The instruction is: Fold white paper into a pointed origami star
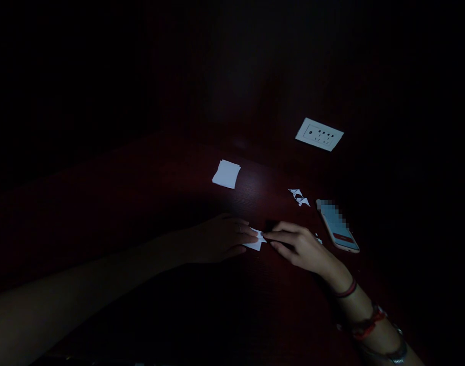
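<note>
A small folded piece of white paper (253,245) lies on the dark red table, with a pointed flap at its right end. From the left, my left hand (228,238) grips it, fingertips on top and thumb along its near edge; the palm covers the rest of the sheet. My right hand (295,245) comes in from the right. Its fingers are bent and close together at the paper's right tip, pinching or pressing there. Bands circle the right wrist.
Behind the hands sits a stack of white paper squares (227,174). Folded paper pieces (299,197) lie to the right, near a phone (337,226) with a lit screen. White scraps (318,239) are beside my right hand. A socket plate (319,134) is further back. Surroundings are very dark.
</note>
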